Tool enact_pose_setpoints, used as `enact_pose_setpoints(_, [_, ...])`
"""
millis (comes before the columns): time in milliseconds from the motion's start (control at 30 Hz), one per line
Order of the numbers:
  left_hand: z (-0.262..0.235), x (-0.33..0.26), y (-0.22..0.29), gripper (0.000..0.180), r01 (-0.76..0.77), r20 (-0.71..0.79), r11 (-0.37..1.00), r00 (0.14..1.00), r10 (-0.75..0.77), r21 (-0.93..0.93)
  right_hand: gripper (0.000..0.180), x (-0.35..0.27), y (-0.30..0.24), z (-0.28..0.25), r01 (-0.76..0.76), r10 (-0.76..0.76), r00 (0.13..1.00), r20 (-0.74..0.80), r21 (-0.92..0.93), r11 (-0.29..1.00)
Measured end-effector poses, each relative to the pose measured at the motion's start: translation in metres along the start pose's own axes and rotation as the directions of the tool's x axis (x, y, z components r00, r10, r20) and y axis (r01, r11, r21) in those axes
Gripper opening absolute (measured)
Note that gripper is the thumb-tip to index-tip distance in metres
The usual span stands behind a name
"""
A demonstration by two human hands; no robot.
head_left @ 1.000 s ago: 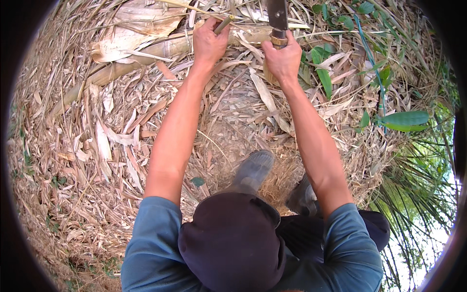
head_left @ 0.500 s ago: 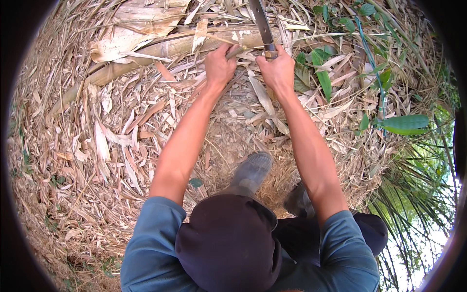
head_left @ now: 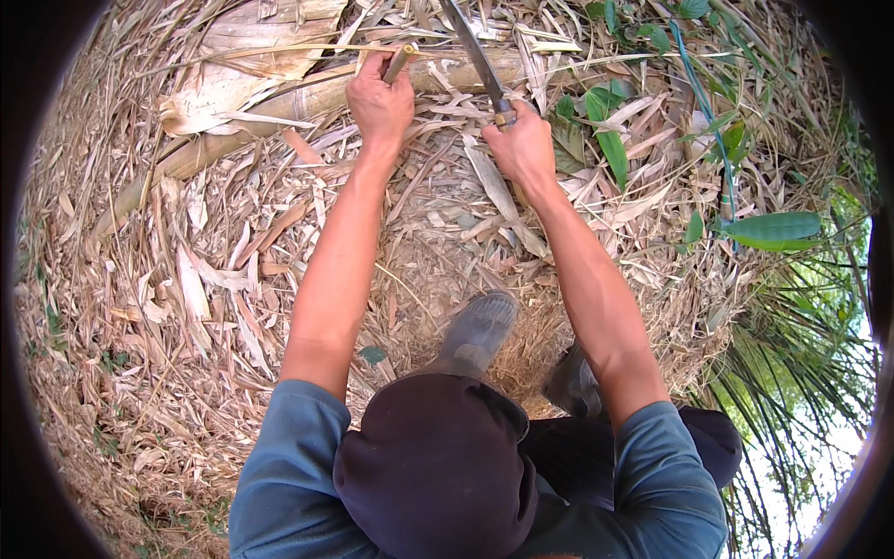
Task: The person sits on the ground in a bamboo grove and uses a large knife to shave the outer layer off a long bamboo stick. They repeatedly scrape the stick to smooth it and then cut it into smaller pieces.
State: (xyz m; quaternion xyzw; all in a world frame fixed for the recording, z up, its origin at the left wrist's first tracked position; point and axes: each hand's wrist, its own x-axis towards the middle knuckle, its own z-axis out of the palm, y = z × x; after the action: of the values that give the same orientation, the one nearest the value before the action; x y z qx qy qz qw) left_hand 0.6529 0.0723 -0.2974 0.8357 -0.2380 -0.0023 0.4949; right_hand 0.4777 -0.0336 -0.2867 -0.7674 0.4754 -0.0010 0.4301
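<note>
My left hand (head_left: 380, 110) is closed around a short brownish stick (head_left: 399, 63), whose pale cut end points up and to the right. My right hand (head_left: 523, 147) grips the handle of a machete (head_left: 477, 54). Its long dark blade slants up to the left and runs out of the top of the picture. A gap separates the blade from the stick. Just beyond both hands lies a thick bamboo pole (head_left: 326, 95) across the ground. A thin pale strip (head_left: 289, 47) passes behind my left fingertips; whether I hold it too is unclear.
Dry leaves and husks (head_left: 233, 279) cover the ground. A broad pale bamboo sheath (head_left: 244, 70) lies at the far left. Green leaves (head_left: 610, 140) and a blue cord (head_left: 700, 88) are at the right. My grey boot (head_left: 480, 326) stands below my hands.
My left hand has shifted left and away with the stick, which now points more upright. My right hand has come slightly nearer and left, and the machete blade tilts further left.
</note>
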Motion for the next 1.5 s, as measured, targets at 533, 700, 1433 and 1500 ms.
enact_pose_setpoints(533, [-0.002,0.012,0.0,0.012,-0.106,0.075,0.994,0.992,0.105,0.009,0.045,0.01,-0.032,-0.007,-0.033,0.032,0.997,0.069,0.01,0.999])
enact_pose_setpoints(700, [-0.007,0.014,0.008,0.011,-0.097,0.14,0.994,0.986,0.09,0.041,0.049,0.023,-0.017,0.001,-0.032,0.042,0.996,0.077,-0.131,0.991])
enact_pose_setpoints(1433, [-0.018,-0.007,0.003,0.018,-0.033,0.219,0.991,0.974,0.062,-0.132,0.045,-0.006,-0.019,-0.013,-0.025,0.025,0.998,0.055,-0.013,1.0])
enact_pose_setpoints(1500, [-0.018,0.0,0.006,0.018,-0.031,0.234,0.994,0.971,0.055,-0.108,0.045,-0.005,-0.024,-0.017,-0.012,0.013,0.998,0.054,-0.029,1.0])
